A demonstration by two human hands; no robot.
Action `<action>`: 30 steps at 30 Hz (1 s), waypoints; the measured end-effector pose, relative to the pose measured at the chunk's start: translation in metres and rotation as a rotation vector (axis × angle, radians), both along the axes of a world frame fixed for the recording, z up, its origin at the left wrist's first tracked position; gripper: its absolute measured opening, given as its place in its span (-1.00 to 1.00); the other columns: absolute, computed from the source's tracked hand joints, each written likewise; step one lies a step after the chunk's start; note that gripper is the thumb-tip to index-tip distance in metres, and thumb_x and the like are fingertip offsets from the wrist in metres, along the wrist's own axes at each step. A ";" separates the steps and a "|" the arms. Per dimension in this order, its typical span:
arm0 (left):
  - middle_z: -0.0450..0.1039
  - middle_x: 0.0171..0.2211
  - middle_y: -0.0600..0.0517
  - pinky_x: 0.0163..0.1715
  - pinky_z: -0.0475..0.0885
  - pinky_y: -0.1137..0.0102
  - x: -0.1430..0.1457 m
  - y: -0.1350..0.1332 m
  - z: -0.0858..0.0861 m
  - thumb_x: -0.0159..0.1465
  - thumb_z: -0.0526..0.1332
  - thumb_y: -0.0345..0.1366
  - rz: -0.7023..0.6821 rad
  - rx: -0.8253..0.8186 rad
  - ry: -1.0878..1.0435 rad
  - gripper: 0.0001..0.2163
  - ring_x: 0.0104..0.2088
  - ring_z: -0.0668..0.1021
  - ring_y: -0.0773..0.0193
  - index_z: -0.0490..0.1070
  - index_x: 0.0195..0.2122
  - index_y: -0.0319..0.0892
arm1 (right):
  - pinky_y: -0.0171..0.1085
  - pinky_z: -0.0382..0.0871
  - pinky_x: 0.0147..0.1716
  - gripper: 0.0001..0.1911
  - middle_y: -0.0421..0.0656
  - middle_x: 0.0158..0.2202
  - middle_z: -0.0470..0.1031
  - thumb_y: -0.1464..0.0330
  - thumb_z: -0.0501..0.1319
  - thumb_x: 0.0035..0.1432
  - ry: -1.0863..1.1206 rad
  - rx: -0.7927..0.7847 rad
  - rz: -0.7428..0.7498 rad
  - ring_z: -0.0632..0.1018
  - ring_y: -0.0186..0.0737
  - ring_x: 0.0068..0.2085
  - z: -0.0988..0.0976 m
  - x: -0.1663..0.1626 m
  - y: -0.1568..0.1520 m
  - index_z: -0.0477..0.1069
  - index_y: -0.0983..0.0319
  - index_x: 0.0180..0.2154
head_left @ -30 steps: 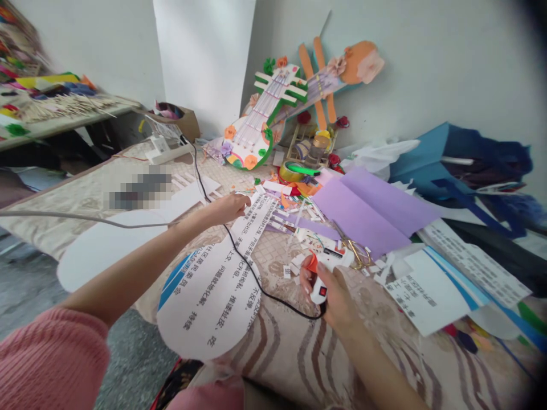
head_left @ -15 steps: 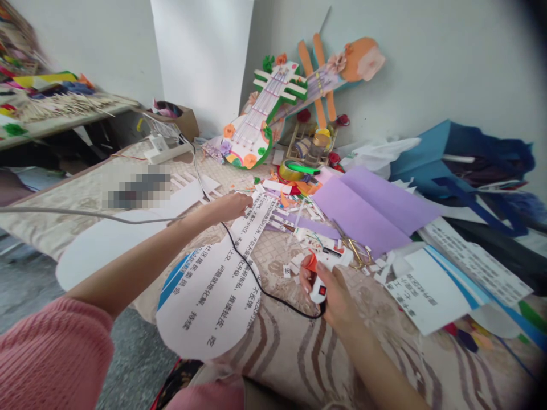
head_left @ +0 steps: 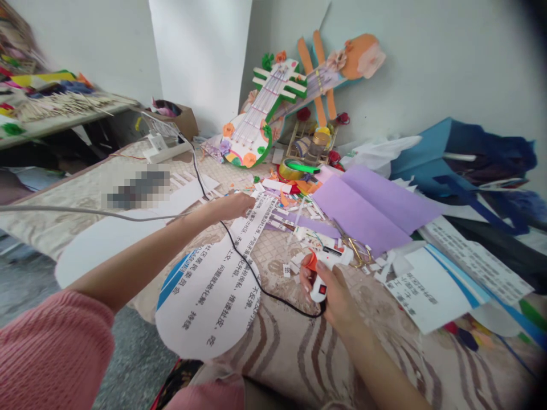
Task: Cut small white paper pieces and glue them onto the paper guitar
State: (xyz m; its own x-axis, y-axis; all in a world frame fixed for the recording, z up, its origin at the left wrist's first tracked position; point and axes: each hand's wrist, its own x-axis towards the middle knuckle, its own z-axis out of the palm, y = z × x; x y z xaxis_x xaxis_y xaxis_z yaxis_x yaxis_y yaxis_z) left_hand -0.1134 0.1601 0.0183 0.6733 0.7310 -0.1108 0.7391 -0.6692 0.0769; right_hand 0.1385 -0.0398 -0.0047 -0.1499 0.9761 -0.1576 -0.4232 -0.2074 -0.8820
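Observation:
My right hand [head_left: 331, 287] is wrapped round a white hot glue gun [head_left: 327, 265] with an orange trigger, its nozzle pointing away from me. A black cord runs from its handle across the printed cutout. My left hand [head_left: 238, 206] is closed, knuckles up, resting at the top of the narrow neck of a lute-shaped paper cutout [head_left: 209, 307]. Its fingertips are hidden, so what they pinch or press cannot be made out. Small white strips stick out from the neck's right side. Left of it, partly under my left forearm, lies a plain white cutout [head_left: 92, 250].
Paper scraps, a tape roll [head_left: 290, 169], gold-handled scissors [head_left: 361, 250] and purple paper [head_left: 376, 205] lie beyond my right hand. Two decorated paper lutes, the nearer one a white-and-green lute [head_left: 260, 119], lean at the back wall. A power strip [head_left: 166, 151] stands back left; a grey cable crosses my left forearm.
Both hands keep their places, with the glue gun still in the right one. Only a very slight shift of the whole view shows.

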 end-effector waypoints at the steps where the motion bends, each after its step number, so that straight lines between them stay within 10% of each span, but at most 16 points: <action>1: 0.52 -0.34 0.00 -0.33 0.29 0.46 0.000 0.001 -0.001 0.16 0.23 -0.49 0.002 -0.002 -0.005 -0.91 -0.30 0.52 0.26 0.42 -0.31 -0.21 | -0.47 0.24 -0.71 -0.71 -0.29 -0.59 0.29 0.12 0.25 0.16 0.005 0.002 -0.002 0.28 -0.47 -0.64 0.000 0.000 0.000 0.45 0.23 -0.28; 30: 0.48 -0.41 0.02 -0.30 0.27 0.43 0.000 -0.002 0.003 0.14 0.19 -0.52 0.034 -0.055 -0.041 -0.90 -0.36 0.49 0.27 0.40 -0.34 -0.22 | -0.46 0.23 -0.70 -0.72 -0.29 -0.59 0.29 0.13 0.23 0.18 -0.005 0.000 0.002 0.28 -0.45 -0.63 0.001 0.000 -0.001 0.44 0.23 -0.28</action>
